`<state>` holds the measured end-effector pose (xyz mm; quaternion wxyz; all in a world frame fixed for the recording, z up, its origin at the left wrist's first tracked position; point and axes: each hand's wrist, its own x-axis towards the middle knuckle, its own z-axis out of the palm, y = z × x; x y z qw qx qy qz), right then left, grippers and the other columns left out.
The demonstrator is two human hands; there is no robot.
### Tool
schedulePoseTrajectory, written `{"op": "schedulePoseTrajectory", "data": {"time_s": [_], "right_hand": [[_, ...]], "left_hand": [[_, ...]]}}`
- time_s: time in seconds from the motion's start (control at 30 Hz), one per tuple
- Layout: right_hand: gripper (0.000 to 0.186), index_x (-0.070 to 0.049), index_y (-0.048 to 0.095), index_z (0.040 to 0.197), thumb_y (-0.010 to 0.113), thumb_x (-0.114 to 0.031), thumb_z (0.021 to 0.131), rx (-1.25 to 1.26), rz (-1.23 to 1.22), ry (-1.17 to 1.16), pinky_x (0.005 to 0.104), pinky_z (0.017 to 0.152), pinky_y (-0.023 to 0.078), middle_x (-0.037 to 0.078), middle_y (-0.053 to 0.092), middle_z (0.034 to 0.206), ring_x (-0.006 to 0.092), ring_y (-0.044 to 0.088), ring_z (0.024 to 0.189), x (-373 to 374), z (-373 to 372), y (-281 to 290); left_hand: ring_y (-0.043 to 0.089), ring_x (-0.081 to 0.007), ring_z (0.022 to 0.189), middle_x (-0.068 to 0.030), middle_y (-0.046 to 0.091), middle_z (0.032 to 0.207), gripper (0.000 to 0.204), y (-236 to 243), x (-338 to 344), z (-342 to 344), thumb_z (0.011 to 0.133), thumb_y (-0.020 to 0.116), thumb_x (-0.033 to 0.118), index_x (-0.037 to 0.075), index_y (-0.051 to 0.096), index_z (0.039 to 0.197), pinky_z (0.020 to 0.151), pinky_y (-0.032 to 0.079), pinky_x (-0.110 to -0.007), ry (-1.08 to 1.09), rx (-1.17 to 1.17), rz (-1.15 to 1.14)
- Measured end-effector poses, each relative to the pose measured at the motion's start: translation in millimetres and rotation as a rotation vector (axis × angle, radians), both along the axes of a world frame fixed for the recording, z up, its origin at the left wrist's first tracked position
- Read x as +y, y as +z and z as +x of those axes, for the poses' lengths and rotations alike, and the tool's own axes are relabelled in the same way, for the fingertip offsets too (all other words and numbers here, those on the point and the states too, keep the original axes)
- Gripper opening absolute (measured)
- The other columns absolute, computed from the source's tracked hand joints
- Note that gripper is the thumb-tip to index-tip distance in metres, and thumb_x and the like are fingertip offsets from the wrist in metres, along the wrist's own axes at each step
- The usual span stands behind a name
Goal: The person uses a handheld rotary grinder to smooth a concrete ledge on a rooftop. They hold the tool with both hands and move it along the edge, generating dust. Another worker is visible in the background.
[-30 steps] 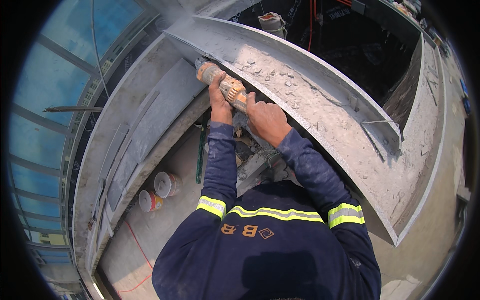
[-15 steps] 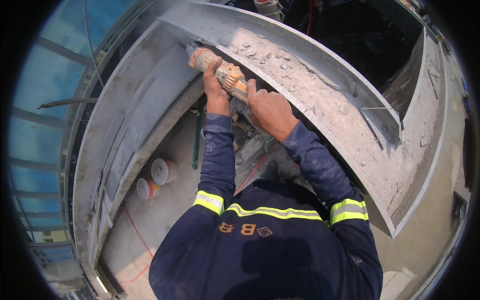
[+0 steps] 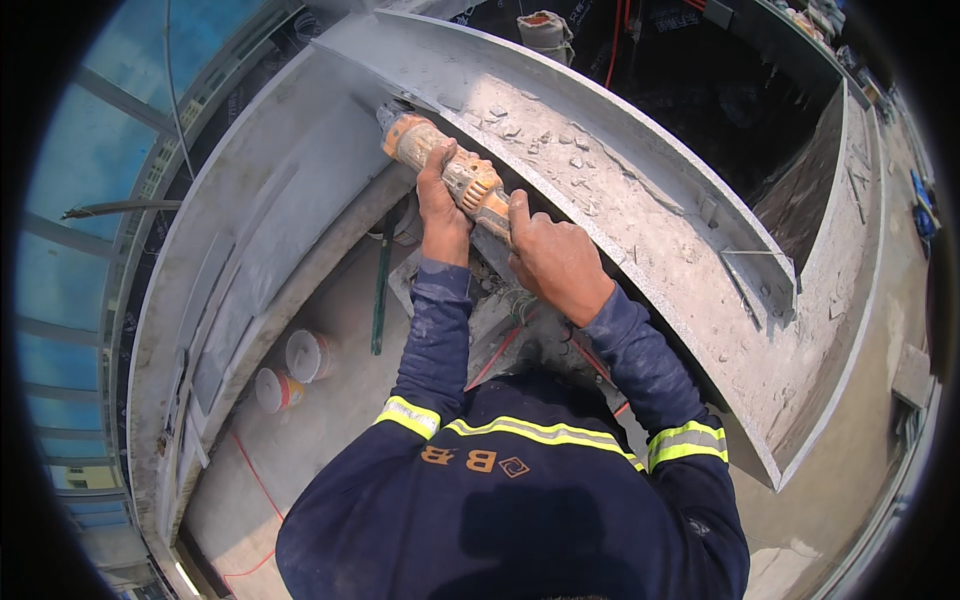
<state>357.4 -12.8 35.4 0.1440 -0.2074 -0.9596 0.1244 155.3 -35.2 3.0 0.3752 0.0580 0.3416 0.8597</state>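
Head view of two bare hands on a power tool. The dusty orange-and-grey power tool (image 3: 472, 190) lies obliquely beside the near edge of a pale, trough-like ledge (image 3: 690, 270), toward that ledge's left end; its head points up and left into haze, and whether it touches the edge cannot be told. Left hand (image 3: 438, 200): grip clamped around the tool's middle. Right hand (image 3: 562, 258): grip clamped on its rear end, nearer the body. Broken fragments (image 3: 580, 143) are strewn over the ledge between its near and far edges. Grey panels (image 3: 285, 225) slope to the left of the tool. On the floor (image 3: 345, 395) below them stand two pale buckets (image 3: 306, 356), close together; a red cable (image 3: 258, 478) runs near the floor's left edge, and a green bar (image 3: 382, 285) stands out beside the left sleeve (image 3: 436, 315).
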Motion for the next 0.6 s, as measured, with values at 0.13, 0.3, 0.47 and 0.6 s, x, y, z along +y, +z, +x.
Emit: {"op": "schedulePoseTrajectory", "data": {"time_s": [0.13,0.3,0.47,0.6], "right_hand": [[0.076,0.011,0.041,0.140,0.074,-0.021,0.080,0.028,0.021,-0.002,0.0422,0.061,0.059,0.022,0.067,0.084,0.0351,0.071,0.069,1,-8,-4],[0.070,0.014,0.044,0.136,0.071,-0.017,0.079,0.110,0.091,0.007,0.0433,0.059,0.058,0.021,0.068,0.079,0.0358,0.071,0.068,5,-24,-16],[0.068,0.016,0.046,0.133,0.070,-0.017,0.078,0.132,0.089,0.023,0.0438,0.060,0.058,0.022,0.069,0.077,0.0357,0.072,0.067,12,-37,-16],[0.067,0.015,0.046,0.133,0.068,-0.016,0.078,0.146,0.105,0.003,0.0441,0.060,0.058,0.022,0.069,0.075,0.0357,0.072,0.067,15,-41,-28]], "left_hand": [[0.068,-0.0299,0.068,-0.0144,0.063,0.081,0.037,1,0,-6,0.081,0.076,0.022,0.002,0.055,0.104,0.060,0.061,-0.044,-0.011,-0.001,-0.001],[0.069,-0.0303,0.066,-0.0150,0.063,0.079,0.037,0,4,-24,0.081,0.075,0.022,0.000,0.054,0.104,0.059,0.061,-0.045,-0.034,0.001,-0.021],[0.069,-0.0313,0.066,-0.0147,0.063,0.080,0.039,1,10,-32,0.081,0.075,0.023,0.000,0.053,0.105,0.060,0.061,-0.046,-0.001,0.054,-0.028],[0.069,-0.0311,0.066,-0.0145,0.062,0.080,0.039,0,12,-31,0.081,0.074,0.022,0.000,0.052,0.104,0.059,0.061,-0.045,-0.002,0.050,-0.032]]}}
